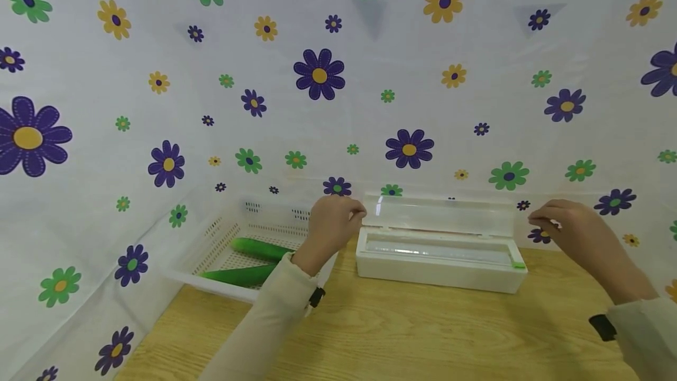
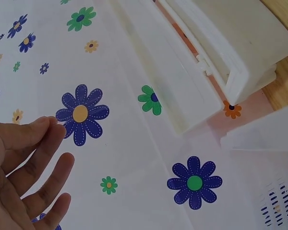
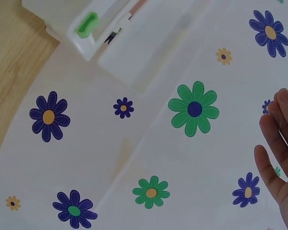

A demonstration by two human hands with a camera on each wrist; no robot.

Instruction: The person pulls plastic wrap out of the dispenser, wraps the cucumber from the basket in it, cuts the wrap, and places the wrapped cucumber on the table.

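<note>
A long white cling film dispenser (image 1: 442,274) stands on the table with its clear lid (image 1: 439,216) tipped back. Shiny cling film (image 1: 407,250) shows inside, and a green slider (image 3: 88,25) sits at the right end. My left hand (image 1: 332,222) is raised by the dispenser's left end, thumb and forefinger together. Beyond the right end, my right hand (image 1: 576,234) is up at a similar height, with thumb and forefinger pinched too. Both pinch what looks like a sheet of cling film, so clear that it hardly shows; the other fingers are loosely bent.
On the left, a white perforated basket (image 1: 198,282) holds a green cucumber (image 1: 259,247) and a second cucumber (image 1: 238,276). The wood-grain table (image 1: 402,334) extends in front of the dispenser. A flower-patterned white sheet (image 1: 338,122) rises behind and along the left.
</note>
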